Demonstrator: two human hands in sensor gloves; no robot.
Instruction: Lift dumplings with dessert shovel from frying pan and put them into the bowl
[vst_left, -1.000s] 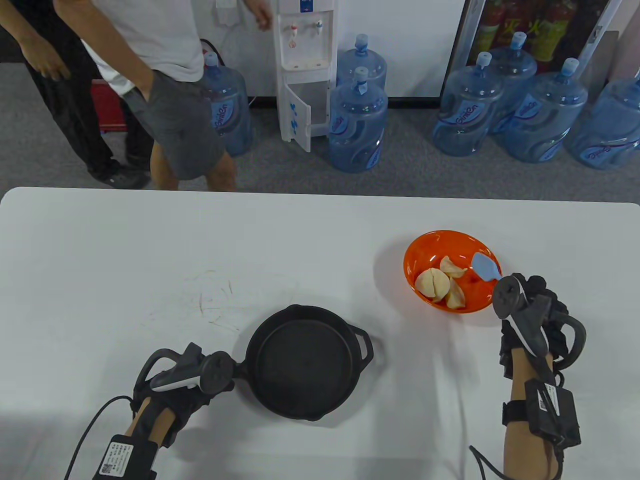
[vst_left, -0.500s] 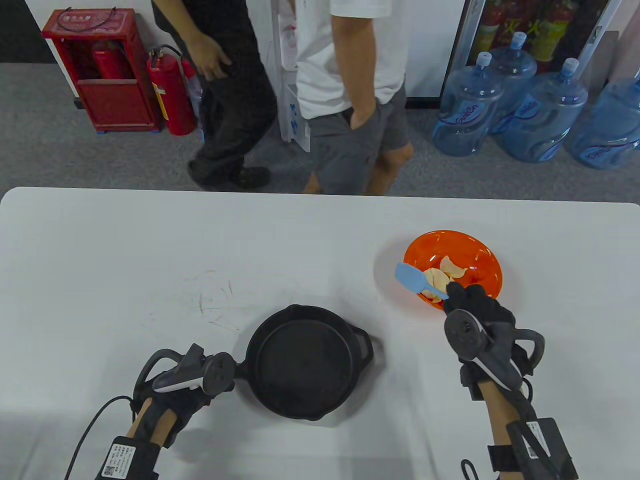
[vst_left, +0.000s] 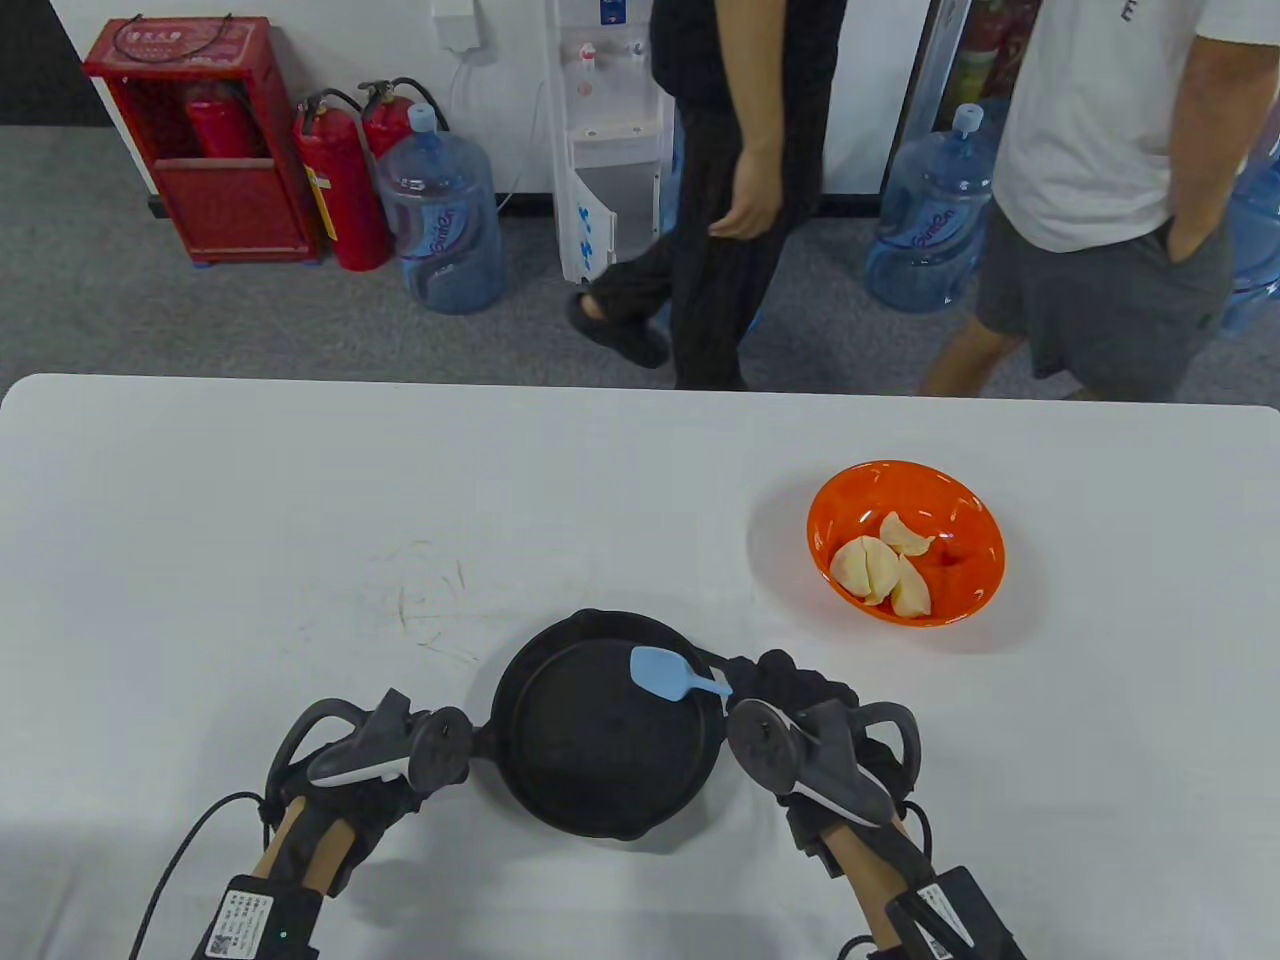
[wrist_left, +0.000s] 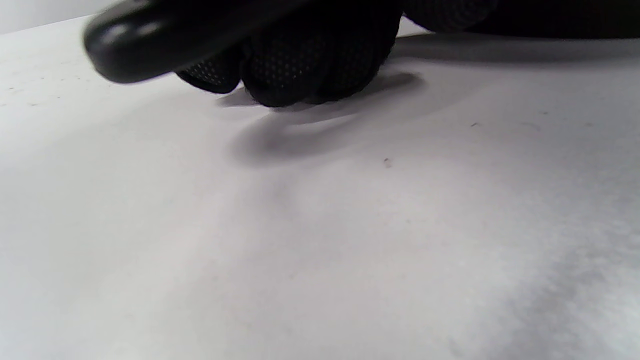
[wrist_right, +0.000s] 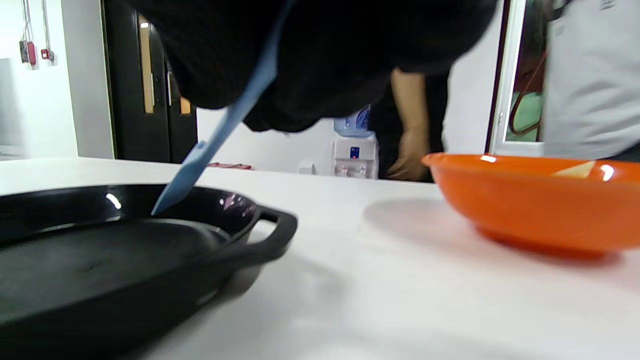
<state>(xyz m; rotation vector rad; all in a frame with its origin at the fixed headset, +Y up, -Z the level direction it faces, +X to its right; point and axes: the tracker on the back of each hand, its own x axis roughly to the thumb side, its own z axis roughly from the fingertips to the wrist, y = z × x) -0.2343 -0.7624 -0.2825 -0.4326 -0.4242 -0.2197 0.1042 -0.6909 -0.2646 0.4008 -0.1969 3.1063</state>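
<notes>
My right hand (vst_left: 800, 715), low and right of centre in the table view, pinches the thin handle of the pale blue silicone dessert shovel (vst_left: 665, 673), fingers curled round it, and the flat blade slants down over the upper right part of the round black cast-iron frying pan (vst_left: 600, 800) (in the right wrist view the tip (wrist_right: 175, 192) sits just inside the far wall of the pan, though whether it touches the metal I cannot tell). My left hand (vst_left: 370, 770), at the lower left, is curled round the pan's stubby black handle (wrist_left: 165, 40), knuckles resting on the white table (vst_left: 250, 520). The pale folded dumplings (vst_left: 885, 570) lie together in the shiny orange plastic bowl (vst_left: 975, 520), well apart from the pan toward the right of the frame.
</notes>
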